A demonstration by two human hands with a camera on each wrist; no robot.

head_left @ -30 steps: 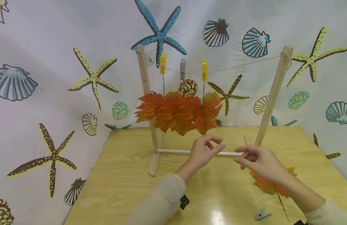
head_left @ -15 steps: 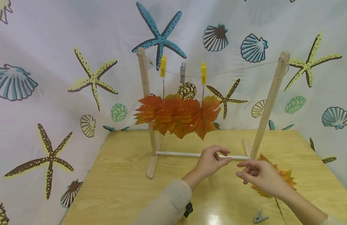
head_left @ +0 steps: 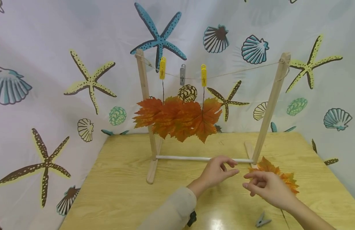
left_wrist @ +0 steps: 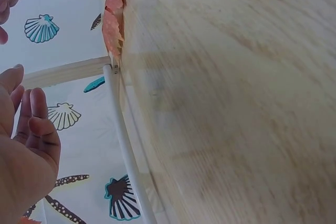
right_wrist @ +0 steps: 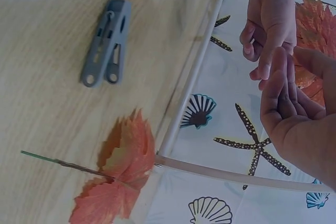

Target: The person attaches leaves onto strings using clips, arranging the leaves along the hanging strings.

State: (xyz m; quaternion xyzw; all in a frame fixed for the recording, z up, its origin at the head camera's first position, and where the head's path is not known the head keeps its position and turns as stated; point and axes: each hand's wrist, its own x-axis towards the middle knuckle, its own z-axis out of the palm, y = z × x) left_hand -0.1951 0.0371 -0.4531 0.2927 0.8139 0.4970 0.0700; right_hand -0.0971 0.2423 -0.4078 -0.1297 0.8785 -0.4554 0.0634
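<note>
Lying flat on the wooden table [head_left: 122, 191], the loose orange maple leaf [head_left: 276, 175] sits just beside the foot of the rack's right post [head_left: 269, 107], its thin stem running toward the near table edge; the right wrist view shows it beside the white crossbar [head_left: 203, 158]. Just above and in front of it hovers the right hand [head_left: 266, 188], fingers loosely bent and holding nothing, fingertips pointing left. Close to it, apart by a small gap, the left hand [head_left: 217, 172] also hangs over the table with thumb and fingers relaxed and a little spread, gripping nothing; it sits just in front of the crossbar. A grey clothespin [head_left: 262, 219] lies on the table near the front edge, a little nearer the camera than the right hand, untouched. Behind the hands stands the wooden drying rack, its left post [head_left: 144, 102] and right post joined at the top by a string [head_left: 240, 70]. On that string hang a yellow clothespin [head_left: 162, 68], a grey peg [head_left: 182, 70] and a second yellow peg [head_left: 204, 71]. Below them hangs a cluster of orange leaves [head_left: 177, 118], overlapping one another. A curtain printed with starfish and shells [head_left: 51, 80] closes off the back and sides.
</note>
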